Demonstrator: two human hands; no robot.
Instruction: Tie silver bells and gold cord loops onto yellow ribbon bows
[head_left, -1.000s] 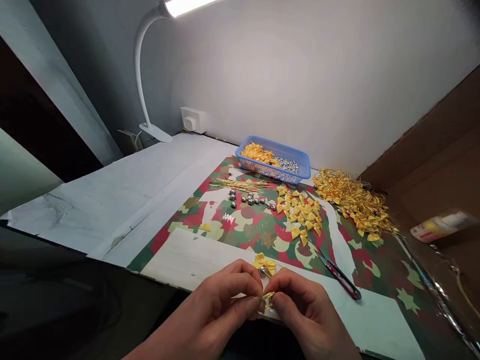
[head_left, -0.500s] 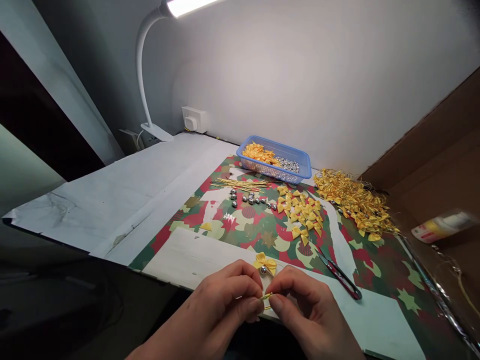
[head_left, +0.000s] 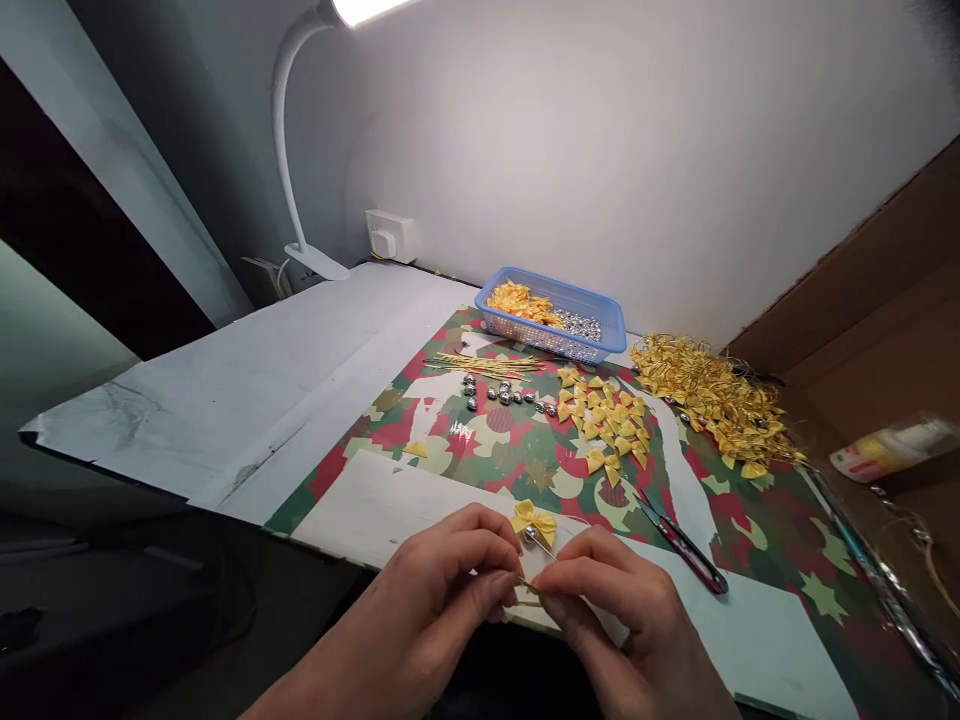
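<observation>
Close to the table's front edge, my left hand (head_left: 457,575) and my right hand (head_left: 622,610) pinch a thin gold cord (head_left: 529,585) stretched between their fingertips. Just beyond the fingers lies a yellow ribbon bow (head_left: 534,520) with a silver bell-like bead (head_left: 531,534) at its centre. A strand of the cord runs from the bead toward my right fingers. Another piece of it shows below the fingertips. The cord's ends are hidden in my grip. Thread snips (head_left: 682,545) lie to the right of my right hand.
A blue basket (head_left: 611,335) holds yellow bows and silver beads. In front are gold cords (head_left: 487,364), loose silver beads (head_left: 504,395) and spread yellow bows (head_left: 607,420). A heap of corded bows (head_left: 712,395) sits at right, near a bottle (head_left: 892,447). A lamp (head_left: 281,130) stands at back left.
The cord between my fingertips has turned to slope down to the right, and my right hand's fingers have shifted slightly. The view has tilted a little; the other things lie as before.
</observation>
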